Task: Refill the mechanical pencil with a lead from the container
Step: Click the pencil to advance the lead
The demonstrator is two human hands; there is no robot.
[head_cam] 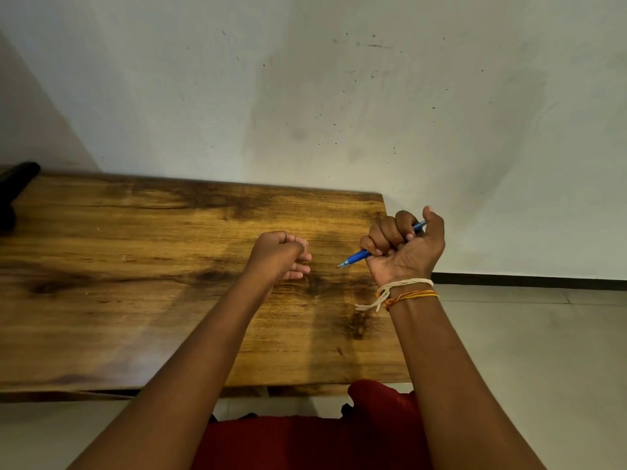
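My right hand [405, 245] is closed in a fist around a blue mechanical pencil [358, 257]. The pencil's tip points down and left, and its rear end sticks out by my thumb. Both hover above the right part of the wooden table [135, 266]. My left hand [280, 254] is a little to the left of the pencil tip, fingers curled in, with a thin ring on one finger. Whether it holds a lead or anything else is hidden by the fingers. No lead container is in view.
A dark object [15, 188] lies at the table's far left corner. A pale wall rises behind the table, and tiled floor [526, 334] lies to the right. Red cloth [322, 435] covers my lap at the near edge.
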